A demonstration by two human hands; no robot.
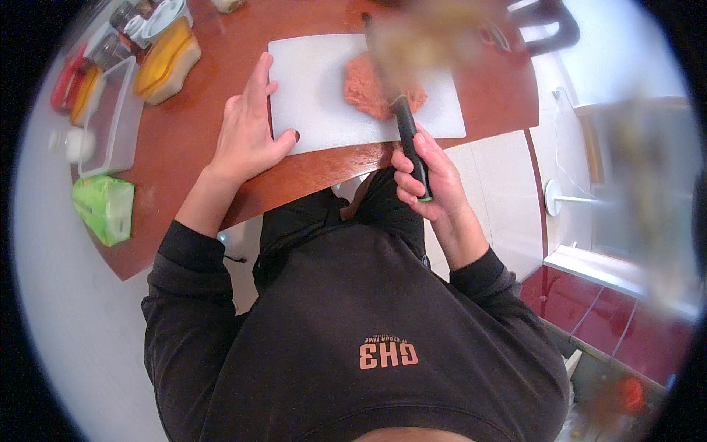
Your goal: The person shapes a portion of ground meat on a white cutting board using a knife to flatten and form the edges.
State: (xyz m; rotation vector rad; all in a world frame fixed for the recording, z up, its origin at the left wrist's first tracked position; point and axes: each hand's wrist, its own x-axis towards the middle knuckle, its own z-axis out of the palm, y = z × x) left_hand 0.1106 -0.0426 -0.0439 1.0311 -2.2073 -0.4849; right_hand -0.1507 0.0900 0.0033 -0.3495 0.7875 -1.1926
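Observation:
A white cutting board lies near the front edge of the brown table, with a flattened mass of orange-red minced meat on it. My right hand is closed around the black handle of a knife. The knife's blade reaches up over the meat; a blurred smear in the picture hides part of it, so whether the blade touches the meat cannot be told. My left hand rests at the board's left edge, fingers spread, thumb at the board's lower left corner, holding nothing.
At the left stand a clear plastic container, a yellow-lidded container, several jars and a green packet of tissues. A black chair back is beyond the table's far right. The table's front edge runs close before my body.

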